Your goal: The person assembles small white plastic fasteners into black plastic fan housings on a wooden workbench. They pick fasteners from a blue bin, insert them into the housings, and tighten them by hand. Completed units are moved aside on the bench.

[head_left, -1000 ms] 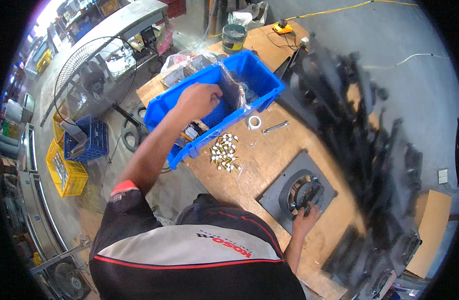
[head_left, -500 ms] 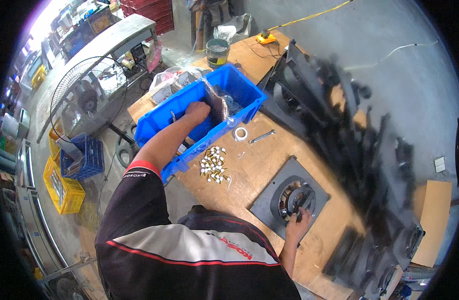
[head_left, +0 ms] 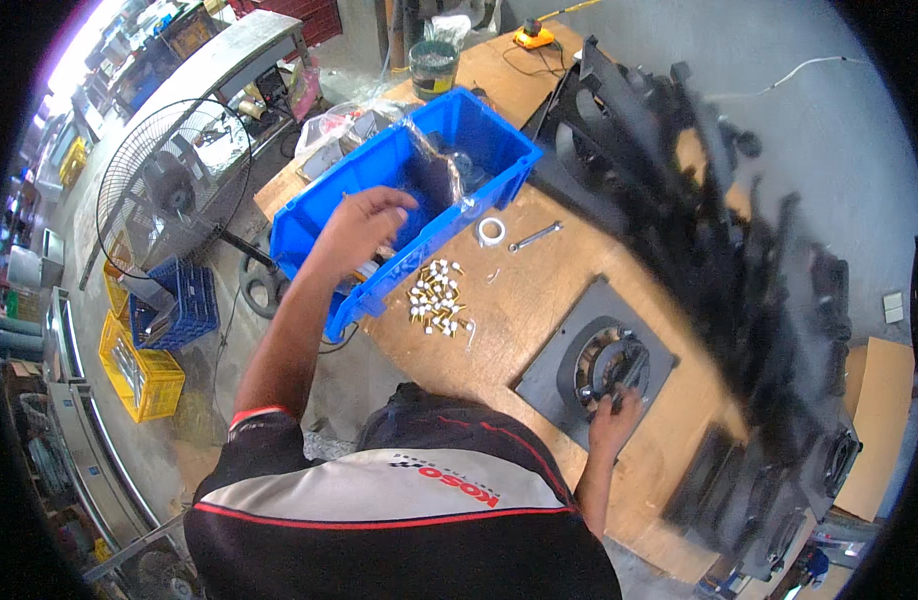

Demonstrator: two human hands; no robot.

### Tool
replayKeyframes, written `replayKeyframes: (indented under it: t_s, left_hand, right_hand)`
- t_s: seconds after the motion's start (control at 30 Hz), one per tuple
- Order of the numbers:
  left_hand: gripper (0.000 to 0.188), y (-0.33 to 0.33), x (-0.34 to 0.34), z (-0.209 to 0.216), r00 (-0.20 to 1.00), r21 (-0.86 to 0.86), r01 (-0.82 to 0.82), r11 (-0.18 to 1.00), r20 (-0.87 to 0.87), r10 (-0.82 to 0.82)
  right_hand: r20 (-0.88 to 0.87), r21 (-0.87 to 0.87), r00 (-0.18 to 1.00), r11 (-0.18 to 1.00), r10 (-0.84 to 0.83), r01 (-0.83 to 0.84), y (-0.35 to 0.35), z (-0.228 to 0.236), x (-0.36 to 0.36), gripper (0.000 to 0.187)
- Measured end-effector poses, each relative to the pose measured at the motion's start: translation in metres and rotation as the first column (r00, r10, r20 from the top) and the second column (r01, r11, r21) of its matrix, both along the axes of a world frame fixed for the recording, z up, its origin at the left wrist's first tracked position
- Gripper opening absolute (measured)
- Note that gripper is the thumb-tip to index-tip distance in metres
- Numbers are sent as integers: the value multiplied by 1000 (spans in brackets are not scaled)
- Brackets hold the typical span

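My left hand [head_left: 367, 222] is over the near part of a blue plastic bin [head_left: 309, 235], its fingers bent and drawn together; anything small between them cannot be made out. Inside the bin, a clear plastic-wrapped divider [head_left: 434, 155] stands across it, with small grey parts [head_left: 466, 165] behind. On the wooden table, a black square plate [head_left: 564, 365] bears a raised round ring with an opening. My right hand [head_left: 614, 420] is at the ring's near side, fingers closed around the lower end of a dark elongated piece [head_left: 634, 365] that lies over the ring.
White-tipped brass fittings [head_left: 437, 298] lie heaped beside the bin, near a roll of white tape [head_left: 490, 232] and a wrench [head_left: 536, 236]. Black plates and parts [head_left: 669, 200] crowd the table's right side. A standing fan [head_left: 174, 185] and crates [head_left: 139, 370] are at left.
My left hand has lifted out from deep in the blue bin and come back toward me. My right hand stays at the ring on the black plate. The whole view has shifted slightly.
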State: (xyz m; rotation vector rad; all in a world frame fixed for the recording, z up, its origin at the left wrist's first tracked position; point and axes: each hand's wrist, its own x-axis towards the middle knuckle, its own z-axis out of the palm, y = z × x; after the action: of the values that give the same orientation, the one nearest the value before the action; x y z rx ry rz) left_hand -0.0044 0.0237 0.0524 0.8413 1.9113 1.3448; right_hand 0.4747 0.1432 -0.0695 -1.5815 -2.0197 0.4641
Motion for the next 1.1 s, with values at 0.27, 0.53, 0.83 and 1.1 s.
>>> replayKeyframes:
  t_s: [0.27,0.53,0.83,1.1]
  left_hand:
    - [21,2,102,-82,749,-286,476,832,-363,-554]
    - [21,31,111,-161,569,-614,361,702,-452,-688]
    - [21,33,143,-68,412,-355,635,686,-595,-690]
    - [31,38,178,-11,474,-141,787,600,-484,-736]
  right_hand:
    - [20,19,1000,1000,3,-3,0,-3,4,32]
    - [196,241,981,969,2,-50,-8,23,-14,35]
    - [-316,-328,898,853,307,-407,-37,75,-85,32]
    - [-671,-568,742,655,-16,-499,-44,96,-91,20]
